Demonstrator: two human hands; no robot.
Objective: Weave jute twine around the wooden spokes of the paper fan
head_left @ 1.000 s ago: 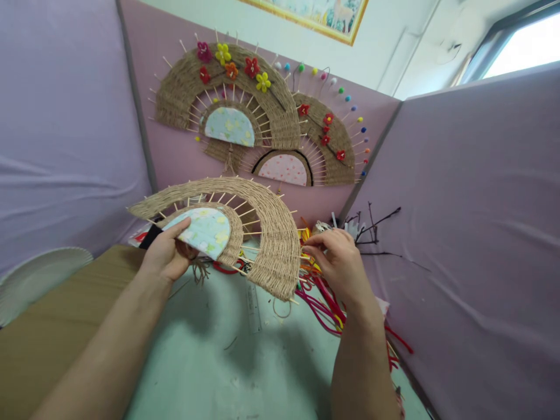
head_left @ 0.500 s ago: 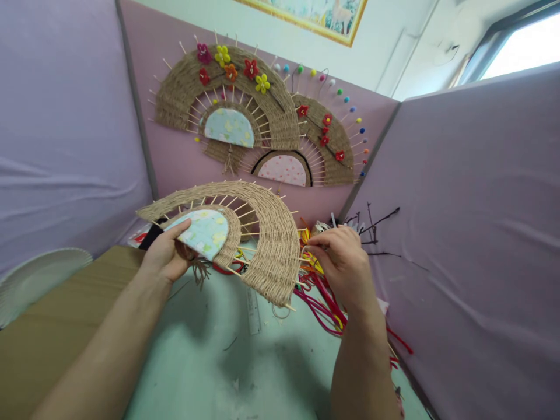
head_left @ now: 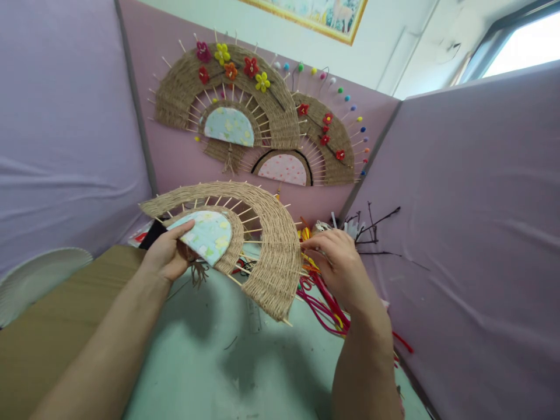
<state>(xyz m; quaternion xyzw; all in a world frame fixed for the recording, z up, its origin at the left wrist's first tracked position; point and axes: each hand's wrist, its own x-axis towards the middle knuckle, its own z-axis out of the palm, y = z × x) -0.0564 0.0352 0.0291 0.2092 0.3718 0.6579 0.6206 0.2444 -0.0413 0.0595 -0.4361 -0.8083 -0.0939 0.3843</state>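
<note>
At the far left a lilac cloth panel stands behind a white ribbed plate, which lies at the edge of a brown board. Next comes the left hand, closed round the inner end of a woven fan: its thumb lies flat on the pale floral half-circle, while the other fingers are tucked underneath and mostly hidden. A small twine tassel hangs just beside those fingers. The fan is held up between the two hands, tilted, above the pale green table, with its broad twine band spreading to the right and a clear ruler lying partly hidden below it. Behind, two similar fans, a left one with bright flowers and a right one with red flowers, are up on a pink panel. At the held fan's right outer edge is the right hand, fingers bent and brought near the thumb, fingertips at the projecting stick ends; whether it pinches anything I cannot tell. Below that hand lie red and pink fuzzy stems, and just to its right are dark twigs
</note>
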